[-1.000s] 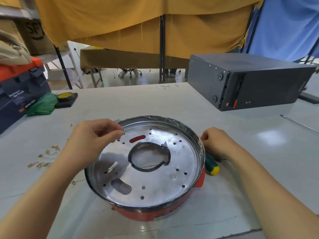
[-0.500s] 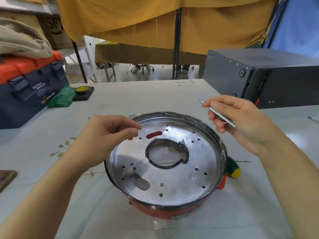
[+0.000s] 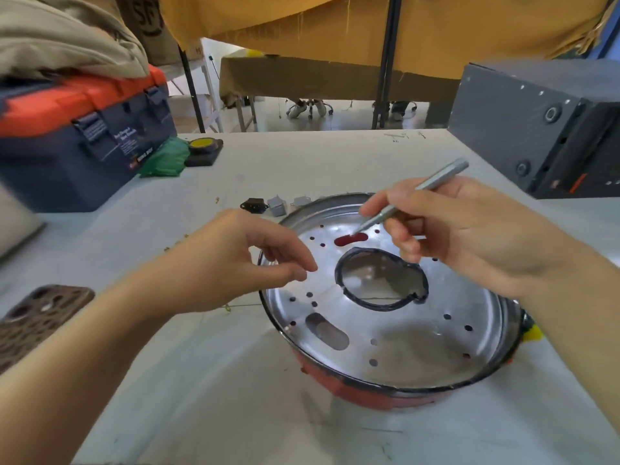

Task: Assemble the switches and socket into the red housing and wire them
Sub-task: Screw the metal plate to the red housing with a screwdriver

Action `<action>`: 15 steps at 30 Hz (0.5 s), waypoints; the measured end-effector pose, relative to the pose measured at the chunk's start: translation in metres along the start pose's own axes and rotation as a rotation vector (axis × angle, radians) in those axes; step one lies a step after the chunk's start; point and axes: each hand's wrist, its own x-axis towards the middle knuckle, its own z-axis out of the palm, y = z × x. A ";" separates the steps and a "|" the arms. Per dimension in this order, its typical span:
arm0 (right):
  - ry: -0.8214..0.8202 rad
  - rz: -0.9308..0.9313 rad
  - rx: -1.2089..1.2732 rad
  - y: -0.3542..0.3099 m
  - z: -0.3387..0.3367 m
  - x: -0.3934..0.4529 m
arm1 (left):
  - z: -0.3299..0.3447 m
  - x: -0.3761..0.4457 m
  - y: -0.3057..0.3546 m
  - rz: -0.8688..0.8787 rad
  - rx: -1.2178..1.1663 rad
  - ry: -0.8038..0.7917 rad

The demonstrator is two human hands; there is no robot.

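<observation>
The red housing (image 3: pixel 379 396) lies on the table, its shiny perforated metal plate (image 3: pixel 402 333) facing up with a black-rimmed round hole in the middle. My right hand (image 3: pixel 469 229) grips a thin silver tool (image 3: pixel 432 186) like a pen, its tip down at a red slot near the plate's far edge. My left hand (image 3: pixel 235 260) hovers at the plate's left rim, thumb and forefinger nearly together; whether they pinch something is unclear. A black socket (image 3: pixel 254 206) and two small grey switches (image 3: pixel 277 205) lie just behind the housing.
A blue and orange toolbox (image 3: pixel 84 135) stands far left, with a green cloth (image 3: pixel 164 159) and a yellow-topped black item (image 3: pixel 203 151) beside it. A dark computer case (image 3: pixel 543 129) is far right. A patterned phone (image 3: pixel 37 317) lies near left. A yellow-tipped screwdriver handle (image 3: pixel 533 332) peeks from behind the housing.
My right hand has come off the housing's rim with the silver tool and brought its tip down onto the plate. The view has shifted closer, showing the socket and switches.
</observation>
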 end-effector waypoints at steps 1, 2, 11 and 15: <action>-0.021 0.024 -0.047 0.002 0.004 0.001 | -0.001 0.000 0.000 -0.001 0.014 -0.024; -0.040 0.044 -0.081 0.004 0.007 0.002 | -0.002 0.001 0.001 0.002 0.029 -0.045; -0.149 0.202 -0.174 0.015 0.020 0.004 | -0.006 0.008 0.002 0.026 0.132 -0.300; -0.150 0.219 -0.181 0.016 0.020 0.005 | -0.007 0.013 0.001 0.000 0.166 -0.413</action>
